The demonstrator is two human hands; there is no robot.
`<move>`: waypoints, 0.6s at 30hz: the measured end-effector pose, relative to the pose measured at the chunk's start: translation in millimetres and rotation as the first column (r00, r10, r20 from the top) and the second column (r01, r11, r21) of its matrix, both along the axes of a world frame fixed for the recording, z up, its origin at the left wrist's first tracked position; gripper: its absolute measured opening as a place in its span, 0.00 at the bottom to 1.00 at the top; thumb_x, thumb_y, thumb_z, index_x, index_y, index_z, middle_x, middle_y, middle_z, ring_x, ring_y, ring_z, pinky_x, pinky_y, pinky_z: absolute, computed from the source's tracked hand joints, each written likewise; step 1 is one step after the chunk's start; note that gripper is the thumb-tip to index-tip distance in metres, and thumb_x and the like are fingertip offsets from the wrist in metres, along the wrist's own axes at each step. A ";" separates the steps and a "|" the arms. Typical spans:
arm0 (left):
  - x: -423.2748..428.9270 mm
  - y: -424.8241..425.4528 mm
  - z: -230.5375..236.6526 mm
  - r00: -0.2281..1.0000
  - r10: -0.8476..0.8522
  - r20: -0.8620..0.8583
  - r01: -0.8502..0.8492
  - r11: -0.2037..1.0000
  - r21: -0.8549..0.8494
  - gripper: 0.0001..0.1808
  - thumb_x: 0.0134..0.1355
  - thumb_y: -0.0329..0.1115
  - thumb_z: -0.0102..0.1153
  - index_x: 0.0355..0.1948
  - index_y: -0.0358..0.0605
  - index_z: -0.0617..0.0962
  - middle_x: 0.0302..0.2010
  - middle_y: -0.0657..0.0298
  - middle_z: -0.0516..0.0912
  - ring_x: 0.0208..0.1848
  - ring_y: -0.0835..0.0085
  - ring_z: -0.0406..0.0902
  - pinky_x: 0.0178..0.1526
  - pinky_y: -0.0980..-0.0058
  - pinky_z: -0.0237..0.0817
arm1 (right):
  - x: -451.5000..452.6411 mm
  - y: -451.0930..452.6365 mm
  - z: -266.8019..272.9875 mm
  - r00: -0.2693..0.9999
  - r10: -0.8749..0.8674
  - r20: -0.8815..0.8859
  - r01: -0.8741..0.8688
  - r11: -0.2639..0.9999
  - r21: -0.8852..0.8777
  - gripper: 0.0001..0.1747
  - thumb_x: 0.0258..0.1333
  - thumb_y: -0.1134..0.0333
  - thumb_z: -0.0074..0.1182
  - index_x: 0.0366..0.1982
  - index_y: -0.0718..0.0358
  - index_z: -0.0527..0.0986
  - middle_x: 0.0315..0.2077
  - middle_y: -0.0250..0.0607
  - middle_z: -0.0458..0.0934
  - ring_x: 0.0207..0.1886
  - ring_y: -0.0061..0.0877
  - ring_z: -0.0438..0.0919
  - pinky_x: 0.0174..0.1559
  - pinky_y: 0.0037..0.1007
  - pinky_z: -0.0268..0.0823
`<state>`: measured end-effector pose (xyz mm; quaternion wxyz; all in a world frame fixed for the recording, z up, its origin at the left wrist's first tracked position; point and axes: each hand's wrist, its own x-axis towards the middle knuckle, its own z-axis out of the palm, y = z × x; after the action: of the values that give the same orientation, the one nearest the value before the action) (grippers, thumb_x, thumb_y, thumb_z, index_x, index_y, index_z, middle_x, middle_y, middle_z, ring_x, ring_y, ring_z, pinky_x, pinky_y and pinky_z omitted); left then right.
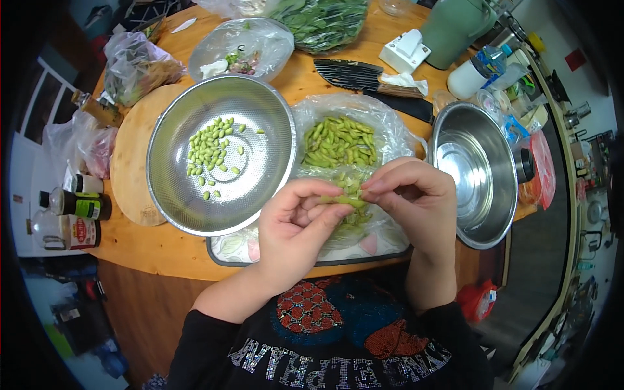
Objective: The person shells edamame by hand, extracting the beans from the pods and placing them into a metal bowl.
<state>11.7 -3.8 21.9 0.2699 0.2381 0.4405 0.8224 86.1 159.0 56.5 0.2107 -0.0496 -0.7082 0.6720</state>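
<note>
My left hand [297,222] and my right hand [414,204] meet in front of me, pinching a green soybean pod [345,200] between them by its two ends. Beneath them lie opened, paler pods [358,222] on a clear plastic bag [395,122]. A heap of whole soybean pods [341,141] rests on the same bag, just beyond my fingers. To the left, a perforated stainless steel colander [168,195] holds loose shelled green beans [207,148]. A stainless steel basin [468,170] stands to the right of my right hand, with no food visible inside.
A cleaver [348,74] lies beyond the bag, beside a black sheath [402,105]. A round wooden board [134,170] sits partly under the colander. Bottles [80,204] stand far left. Bagged leafy greens [319,22], a tissue box [404,53] and a green jug [446,29] are at the back.
</note>
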 end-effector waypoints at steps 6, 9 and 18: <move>1.2 6.2 -0.5 0.995 0.022 -0.096 -0.021 1.000 0.003 0.12 0.56 0.13 0.53 0.40 0.36 0.71 0.42 0.56 0.76 0.43 0.75 0.76 0.47 0.80 0.69 | 3.6 1.6 -0.1 0.996 0.032 -0.089 -0.012 0.977 0.211 0.08 0.41 0.82 0.62 0.28 0.65 0.79 0.29 0.38 0.81 0.34 0.25 0.80 0.37 0.24 0.71; 2.4 9.3 -1.2 0.980 0.022 -0.196 -0.025 1.000 -0.011 0.14 0.55 0.13 0.54 0.41 0.37 0.70 0.45 0.55 0.75 0.45 0.74 0.75 0.48 0.78 0.69 | 7.9 -0.4 -2.4 0.993 -0.071 -0.093 0.094 0.958 0.273 0.10 0.38 0.80 0.64 0.28 0.64 0.79 0.28 0.37 0.81 0.33 0.26 0.80 0.37 0.25 0.71; 0.2 7.0 11.6 0.977 -0.211 -0.039 0.186 0.924 -0.335 0.06 0.67 0.32 0.45 0.37 0.40 0.71 0.31 0.66 0.72 0.31 0.81 0.66 0.33 0.82 0.59 | 7.5 0.8 0.6 0.944 0.004 -0.329 0.187 0.817 0.546 0.13 0.32 0.83 0.63 0.26 0.64 0.78 0.27 0.38 0.81 0.33 0.31 0.81 0.35 0.29 0.73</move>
<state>11.8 3.2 33.5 0.3712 0.2637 0.5551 0.6961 93.6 159.8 57.1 0.3585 0.0893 -0.8301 0.4176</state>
